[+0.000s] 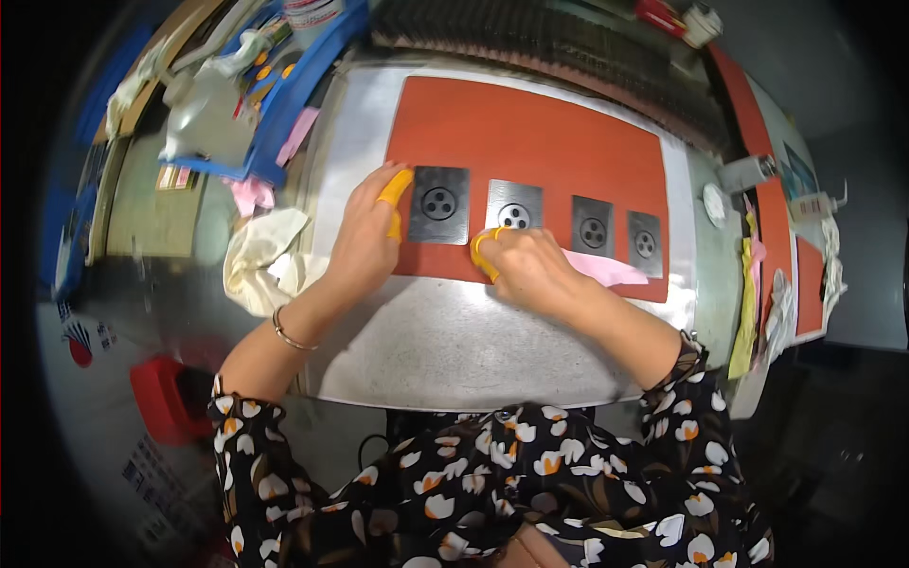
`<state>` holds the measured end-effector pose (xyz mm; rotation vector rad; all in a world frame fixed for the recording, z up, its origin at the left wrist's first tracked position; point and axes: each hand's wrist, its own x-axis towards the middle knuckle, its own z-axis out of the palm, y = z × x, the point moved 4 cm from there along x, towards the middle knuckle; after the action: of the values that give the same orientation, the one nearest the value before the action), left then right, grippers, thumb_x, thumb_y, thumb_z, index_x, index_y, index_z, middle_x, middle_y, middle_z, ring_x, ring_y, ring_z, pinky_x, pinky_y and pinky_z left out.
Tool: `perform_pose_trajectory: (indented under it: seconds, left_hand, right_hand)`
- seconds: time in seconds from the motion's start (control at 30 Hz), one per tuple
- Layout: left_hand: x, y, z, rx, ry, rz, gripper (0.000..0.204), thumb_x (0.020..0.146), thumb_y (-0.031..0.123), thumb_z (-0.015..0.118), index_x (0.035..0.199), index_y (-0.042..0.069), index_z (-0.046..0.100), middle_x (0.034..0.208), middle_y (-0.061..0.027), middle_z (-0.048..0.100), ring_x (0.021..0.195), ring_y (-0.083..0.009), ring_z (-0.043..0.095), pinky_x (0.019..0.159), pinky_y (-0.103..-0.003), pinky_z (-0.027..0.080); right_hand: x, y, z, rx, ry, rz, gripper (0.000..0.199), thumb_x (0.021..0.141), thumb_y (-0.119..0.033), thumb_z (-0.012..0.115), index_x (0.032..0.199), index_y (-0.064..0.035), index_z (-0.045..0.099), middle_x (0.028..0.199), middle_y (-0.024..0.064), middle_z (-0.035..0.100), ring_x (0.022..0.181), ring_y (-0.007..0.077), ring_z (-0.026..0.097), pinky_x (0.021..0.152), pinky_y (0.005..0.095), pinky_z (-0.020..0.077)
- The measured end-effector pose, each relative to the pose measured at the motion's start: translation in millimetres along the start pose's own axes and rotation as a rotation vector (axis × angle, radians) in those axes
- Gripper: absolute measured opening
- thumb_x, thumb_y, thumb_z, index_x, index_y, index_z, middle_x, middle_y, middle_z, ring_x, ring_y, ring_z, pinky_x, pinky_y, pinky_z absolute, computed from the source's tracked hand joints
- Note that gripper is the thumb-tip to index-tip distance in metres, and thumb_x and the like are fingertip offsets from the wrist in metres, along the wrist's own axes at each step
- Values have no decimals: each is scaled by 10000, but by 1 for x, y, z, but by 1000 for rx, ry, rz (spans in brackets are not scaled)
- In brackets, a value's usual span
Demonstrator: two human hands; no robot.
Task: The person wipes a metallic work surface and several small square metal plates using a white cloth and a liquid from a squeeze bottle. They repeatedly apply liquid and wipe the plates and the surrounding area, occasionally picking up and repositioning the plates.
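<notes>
Four dark square metal plates lie in a row on an orange-red mat (530,123), each with a ring and round holes: the leftmost plate (440,227), a brighter second plate (516,194), a third plate (593,213) and the rightmost plate (645,227). My left hand (371,227) rests at the leftmost plate's left edge, fingers stretched out, with yellow finger covers. At the second plate's lower edge, my right hand (530,270) is closed, also with yellow finger covers. A pink cloth (611,270) sticks out from under it; its fingertips are partly hidden.
Left of the metal work surface (473,346) lie a cream cloth (265,260) and a blue tray (294,85) with a translucent bottle (210,114). A dark ridged panel (530,52) borders the far side. Right are a pump bottle (816,205) and yellow cloth (746,312).
</notes>
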<state>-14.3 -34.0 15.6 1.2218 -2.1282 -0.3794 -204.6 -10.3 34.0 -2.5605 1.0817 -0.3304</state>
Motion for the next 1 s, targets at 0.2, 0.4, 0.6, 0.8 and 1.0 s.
perform_pose_trajectory:
  seconds: [0.2,0.4,0.6,0.8,1.0]
  left_hand:
    - [21,52,5,139,-195,18,677,686,172,715,1267,18,403,1341,-145,386,1288,-312,300,1060,-516,147]
    - [51,84,27,248,-437,74,859,568,271,801,1291,38,399,1335,-138,395,1305,-284,278,1083,-487,105]
    - [57,90,37,183,-398,81,809,590,177,765,1302,57,399,1315,-150,411,1273,-292,328,1089,-489,146]
    - [72,100,48,104,-453,47,799,594,140,757,1302,58,396,1286,-171,430,1236,-322,360,1086,-478,176]
    - [77,108,45,126,-509,-23,836,556,129,783,1296,54,401,1279,-171,435,1235,-337,352,1091,-453,192]
  right_hand:
    - [-103,23,-119,327,421,104,121,789,-86,621,890,-19,617,728,104,636,608,198,607,555,297,484]
    - [-200,133,-230,265,713,712,161,817,-121,578,889,18,617,681,-4,539,596,70,463,539,214,364]
    - [-229,239,-282,-212,540,865,198,768,-144,592,911,-13,630,693,131,605,637,153,586,584,310,460]
    - [-204,285,-298,-696,467,677,187,716,-130,593,885,-68,642,788,192,630,742,341,620,680,435,489]
    - [-198,307,-299,-748,406,695,132,687,-53,574,807,-59,627,733,167,626,728,337,621,645,434,485]
